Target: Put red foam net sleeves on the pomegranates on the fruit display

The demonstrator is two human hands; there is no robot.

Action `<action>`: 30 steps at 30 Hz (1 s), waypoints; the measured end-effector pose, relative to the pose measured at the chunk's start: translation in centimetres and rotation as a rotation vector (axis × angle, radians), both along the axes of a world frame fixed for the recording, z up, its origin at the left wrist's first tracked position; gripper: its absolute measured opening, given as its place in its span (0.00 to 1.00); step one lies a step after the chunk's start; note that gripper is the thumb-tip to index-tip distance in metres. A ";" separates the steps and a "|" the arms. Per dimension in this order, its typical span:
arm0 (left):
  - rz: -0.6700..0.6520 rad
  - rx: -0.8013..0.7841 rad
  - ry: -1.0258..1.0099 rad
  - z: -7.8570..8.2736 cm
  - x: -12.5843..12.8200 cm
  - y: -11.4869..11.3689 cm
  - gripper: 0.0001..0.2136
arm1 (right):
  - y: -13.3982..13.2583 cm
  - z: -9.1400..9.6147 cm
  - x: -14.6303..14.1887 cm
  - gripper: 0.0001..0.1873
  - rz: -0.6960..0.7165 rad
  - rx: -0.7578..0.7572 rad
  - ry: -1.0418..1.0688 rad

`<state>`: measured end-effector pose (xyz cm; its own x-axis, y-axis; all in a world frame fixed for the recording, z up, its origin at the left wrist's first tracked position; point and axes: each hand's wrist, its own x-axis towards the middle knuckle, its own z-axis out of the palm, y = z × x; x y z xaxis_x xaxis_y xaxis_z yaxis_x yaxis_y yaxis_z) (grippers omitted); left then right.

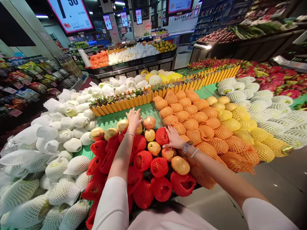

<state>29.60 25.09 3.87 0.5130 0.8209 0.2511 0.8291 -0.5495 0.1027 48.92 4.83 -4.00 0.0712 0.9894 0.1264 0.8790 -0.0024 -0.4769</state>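
Lightly, the open left hand (133, 118) rests on a blush-yellow fruit (138, 129) at the far edge of the netted red pile (142, 161); the open right hand (174, 138) lies unclenched against a red-netted fruit (162, 136).

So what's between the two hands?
In the head view, unwrapped fruit and a red-netted fruit lie between the left hand and the right hand.

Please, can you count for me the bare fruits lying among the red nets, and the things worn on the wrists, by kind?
Bare fruits: 9
Wristwatch: 1
Bracelets: 2
Total: 12
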 end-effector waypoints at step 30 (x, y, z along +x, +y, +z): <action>-0.581 -0.023 0.095 0.0 -0.8 1.4 0.24 | 12.7 5.2 1.1 0.24 -0.235 -0.102 0.024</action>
